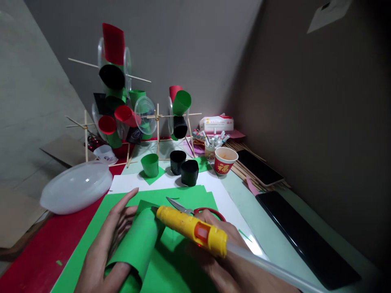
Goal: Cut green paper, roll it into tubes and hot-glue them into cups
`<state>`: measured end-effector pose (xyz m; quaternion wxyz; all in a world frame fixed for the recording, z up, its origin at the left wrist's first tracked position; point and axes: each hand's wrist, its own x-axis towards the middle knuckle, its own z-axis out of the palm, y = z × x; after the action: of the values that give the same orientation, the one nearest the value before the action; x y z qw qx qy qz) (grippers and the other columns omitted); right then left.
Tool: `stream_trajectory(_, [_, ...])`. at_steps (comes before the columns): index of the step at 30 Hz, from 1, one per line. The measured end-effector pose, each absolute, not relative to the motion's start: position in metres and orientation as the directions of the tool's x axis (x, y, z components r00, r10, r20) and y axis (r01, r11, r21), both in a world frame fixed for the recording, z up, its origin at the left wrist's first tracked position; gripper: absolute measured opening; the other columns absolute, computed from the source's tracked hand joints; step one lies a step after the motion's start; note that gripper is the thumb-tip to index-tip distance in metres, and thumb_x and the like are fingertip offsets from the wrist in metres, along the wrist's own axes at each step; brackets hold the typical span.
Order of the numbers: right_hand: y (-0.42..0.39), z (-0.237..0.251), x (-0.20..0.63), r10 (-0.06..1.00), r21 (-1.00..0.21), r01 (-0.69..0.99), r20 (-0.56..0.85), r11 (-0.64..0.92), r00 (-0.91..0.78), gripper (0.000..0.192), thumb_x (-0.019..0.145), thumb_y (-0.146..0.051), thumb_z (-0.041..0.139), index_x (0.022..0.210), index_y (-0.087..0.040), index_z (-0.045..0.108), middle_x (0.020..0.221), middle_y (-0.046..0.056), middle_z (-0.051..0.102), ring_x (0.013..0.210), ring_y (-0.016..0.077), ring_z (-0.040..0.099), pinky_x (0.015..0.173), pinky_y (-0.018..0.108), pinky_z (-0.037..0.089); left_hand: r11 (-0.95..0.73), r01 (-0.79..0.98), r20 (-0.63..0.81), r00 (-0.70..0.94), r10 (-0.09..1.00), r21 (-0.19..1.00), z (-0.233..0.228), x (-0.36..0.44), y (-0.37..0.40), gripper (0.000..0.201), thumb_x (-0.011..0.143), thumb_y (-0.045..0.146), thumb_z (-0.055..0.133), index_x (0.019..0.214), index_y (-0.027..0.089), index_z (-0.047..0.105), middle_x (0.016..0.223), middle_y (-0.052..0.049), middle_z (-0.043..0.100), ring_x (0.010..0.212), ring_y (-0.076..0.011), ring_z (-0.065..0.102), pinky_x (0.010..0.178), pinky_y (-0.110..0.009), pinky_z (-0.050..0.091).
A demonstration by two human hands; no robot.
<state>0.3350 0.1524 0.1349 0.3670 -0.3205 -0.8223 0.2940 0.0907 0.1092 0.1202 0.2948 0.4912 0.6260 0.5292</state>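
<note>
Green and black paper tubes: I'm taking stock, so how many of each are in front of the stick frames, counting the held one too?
Held green tube: 1
Standing green tube: 1
Standing black tubes: 2
Total: 4

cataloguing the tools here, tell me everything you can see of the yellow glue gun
The glue gun has a yellow, plastic-looking body, a reddish-orange window in its side, a dark nozzle and a long translucent stick running out of its back. The right hand holds it, hiding part of it. It points forward and left, its nozzle at the rolled green paper; whether they touch is unclear.
</note>
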Motion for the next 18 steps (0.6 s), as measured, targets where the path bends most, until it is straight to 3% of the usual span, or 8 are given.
stream_trajectory(4, [0.15,0.133,0.337,0.784,-0.755,0.326,0.381,0.57,-0.49,0.01,0.094,-0.027,0.06,0.1,-0.026,0.052,0.086,0.0,0.062,0.063,0.0181,0.061,0.055,0.029,0.046,-0.043,0.302,0.15,-0.342,0.928,0.952,0.122,0.095,0.107,0.078,0.068,0.047,0.059,0.146,0.047,0.059,0.146,0.007,0.068,0.148,-0.0413,0.047,0.12,-0.06,0.043])
stream_trajectory(8, [0.145,0.137,0.339,0.75,-0.685,0.355,0.44,0.636,-0.494,0.009,0.099,-0.027,0.051,0.107,-0.025,0.054,0.094,0.004,0.066,0.071,0.0207,0.064,0.062,0.031,0.05,-0.039,0.295,0.145,-0.349,0.926,0.955,0.127,0.101,0.107,0.08,0.064,0.038,0.057,0.142,0.053,0.059,0.142,0.011,0.069,0.147,-0.0398,0.048,0.121,-0.061,0.041])
stream_trajectory(12, [0.143,0.143,0.339,0.787,-0.713,0.391,0.373,0.582,-0.491,0.004,0.1,-0.027,0.051,0.102,-0.025,0.054,0.089,0.003,0.066,0.072,0.0216,0.066,0.064,0.031,0.053,-0.035,0.292,0.144,-0.363,0.921,0.956,0.127,0.101,0.108,0.074,0.069,0.041,0.061,0.142,0.053,0.059,0.143,0.009,0.069,0.147,-0.0405,0.048,0.124,-0.062,0.035])
stream_trajectory(18, [0.145,0.141,0.338,0.781,-0.688,0.413,0.383,0.597,-0.493,0.003,0.098,-0.023,0.051,0.097,-0.026,0.051,0.085,0.002,0.066,0.069,0.0207,0.066,0.061,0.03,0.05,-0.082,0.379,0.209,-0.305,0.929,0.922,0.122,0.093,0.108,0.086,0.065,0.031,0.055,0.15,0.049,0.053,0.159,0.016,0.053,0.145,-0.0375,0.052,0.113,-0.053,0.053])
